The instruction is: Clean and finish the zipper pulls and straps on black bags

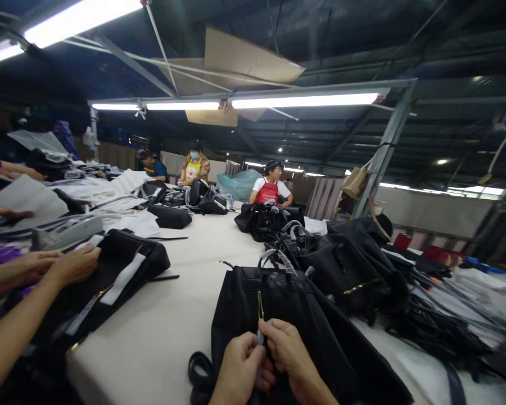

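Note:
A black leather handbag (261, 315) lies on the cream table right in front of me, with a gold zip pull (260, 305) standing up on its front. My left hand (238, 365) and my right hand (287, 351) pinch together at the lower end of that pull, and my fingers hide a small grey piece there. A looped black strap (200, 377) lies beside my left hand. Another black bag with gold trim (341, 275) lies just beyond my right hand, touching the first bag.
Two co-workers' hands (73, 267) rest on a black bag (126, 264) at the left. Several black bags, white sheets and plastic wrap line the long cream table (152, 337). Further people stand at the far end, including one in a red apron (267, 190). A metal post (383, 152) stands at the right.

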